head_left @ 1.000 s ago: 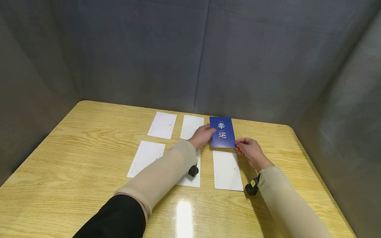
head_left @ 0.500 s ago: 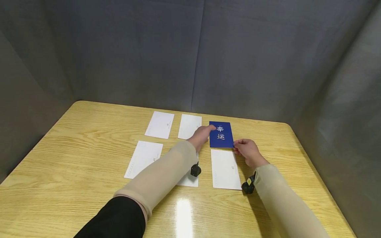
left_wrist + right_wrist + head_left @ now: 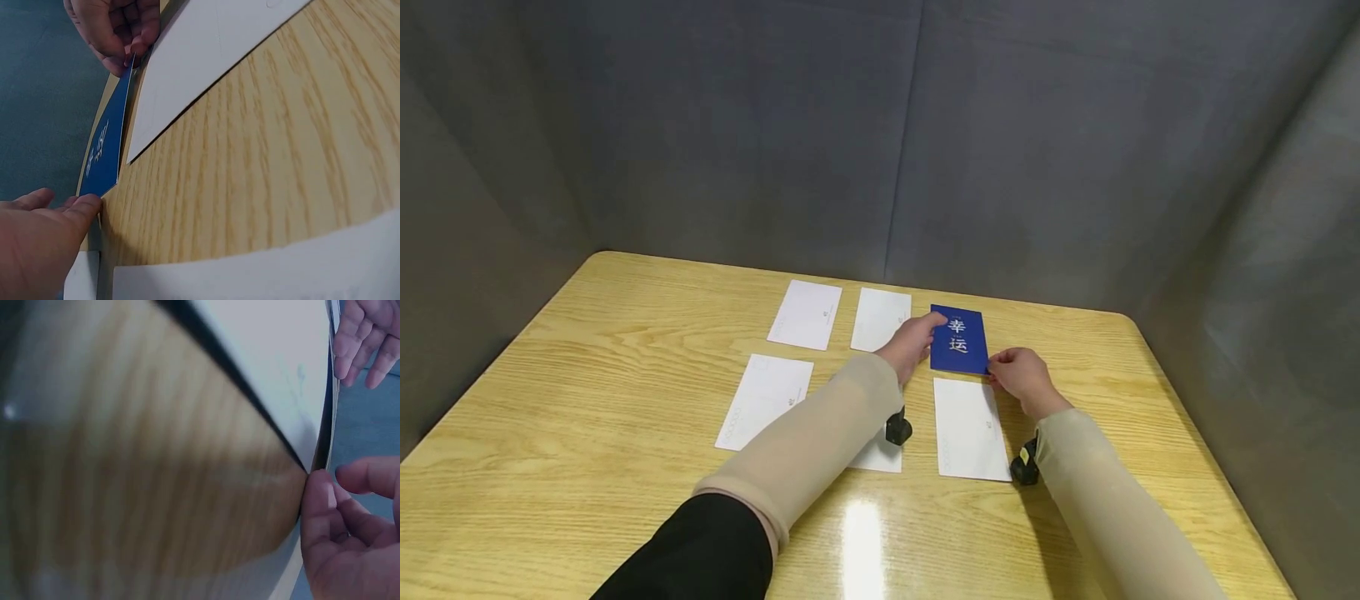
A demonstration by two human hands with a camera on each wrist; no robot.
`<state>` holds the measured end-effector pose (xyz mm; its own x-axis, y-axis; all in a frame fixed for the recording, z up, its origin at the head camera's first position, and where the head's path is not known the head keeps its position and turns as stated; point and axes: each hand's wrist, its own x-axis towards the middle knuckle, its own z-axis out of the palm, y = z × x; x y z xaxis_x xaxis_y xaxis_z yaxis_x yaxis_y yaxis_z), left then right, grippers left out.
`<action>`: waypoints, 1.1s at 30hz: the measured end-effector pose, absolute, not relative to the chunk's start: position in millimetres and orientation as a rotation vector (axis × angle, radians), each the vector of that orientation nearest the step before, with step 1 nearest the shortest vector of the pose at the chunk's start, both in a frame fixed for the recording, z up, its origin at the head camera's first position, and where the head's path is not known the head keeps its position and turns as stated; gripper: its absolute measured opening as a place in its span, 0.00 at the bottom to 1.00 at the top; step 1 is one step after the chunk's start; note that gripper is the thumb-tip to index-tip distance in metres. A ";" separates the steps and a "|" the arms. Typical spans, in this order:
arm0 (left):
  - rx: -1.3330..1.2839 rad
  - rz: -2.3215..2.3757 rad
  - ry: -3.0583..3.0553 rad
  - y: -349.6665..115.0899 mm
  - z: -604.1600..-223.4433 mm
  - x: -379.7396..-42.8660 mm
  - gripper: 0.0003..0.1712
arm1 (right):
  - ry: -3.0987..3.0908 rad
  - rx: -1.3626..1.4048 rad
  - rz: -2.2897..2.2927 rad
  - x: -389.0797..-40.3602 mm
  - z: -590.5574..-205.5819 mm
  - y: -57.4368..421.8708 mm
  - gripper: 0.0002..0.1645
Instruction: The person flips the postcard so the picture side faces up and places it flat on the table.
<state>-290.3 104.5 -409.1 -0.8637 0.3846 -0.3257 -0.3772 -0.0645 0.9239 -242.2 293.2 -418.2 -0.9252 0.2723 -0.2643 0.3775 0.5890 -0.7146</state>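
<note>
A blue postcard (image 3: 961, 357) with white and gold characters lies at the back right of the table, its printed face up. My right hand (image 3: 1024, 377) pinches its near right corner between thumb and fingers; the right wrist view shows the fingertips (image 3: 320, 487) at that corner. At the opposite side, my left hand (image 3: 910, 343) touches the left edge with extended fingers, and one finger overlaps the printed face. From the left wrist view, the left fingers (image 3: 81, 209) meet the postcard's end. Just in front of it lies a white postcard (image 3: 972, 429), back side up.
Several white postcards lie in two rows: one at back left (image 3: 806, 315), one at back middle (image 3: 876, 312) and one at front left (image 3: 763, 400). Another front one (image 3: 883, 454) is partly hidden under my left forearm. A grey curtain (image 3: 760, 150) stands behind the wooden table (image 3: 587, 375).
The blue postcard's far edge has come down and slightly nearer, so it sits flatter on the table. My right hand stays at its corner, my left at its left edge.
</note>
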 end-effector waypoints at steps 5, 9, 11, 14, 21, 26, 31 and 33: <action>-0.015 1.976 1.711 104.4 -408.9 -290.4 0.40 | 2.682 0.549 -1.177 -243.3 -415.3 290.6 0.18; -0.019 1.980 1.706 103.3 -410.3 -291.0 0.40 | 2.690 0.571 -1.133 -243.7 -414.6 287.9 0.19; -0.016 1.979 1.706 103.1 -410.6 -291.1 0.40 | 2.700 0.579 -1.120 -244.3 -415.0 287.2 0.19; -0.006 1.976 1.703 103.0 -410.7 -291.5 0.40 | 2.710 0.584 -1.099 -244.9 -414.9 286.1 0.20; 0.027 2.022 1.650 96.4 -412.5 -295.2 0.38 | 2.728 0.529 -1.035 -241.5 -414.1 285.9 0.27; 0.066 2.047 1.678 83.8 -407.5 -300.1 0.36 | 2.733 0.510 -1.099 -237.8 -408.9 287.5 0.29; 0.111 1.996 1.801 67.0 -402.1 -305.8 0.36 | 2.682 0.510 -1.248 -239.0 -398.8 284.6 0.29; 0.098 1.935 1.894 58.9 -400.5 -308.4 0.37 | 2.635 0.504 -1.325 -241.4 -394.7 281.2 0.29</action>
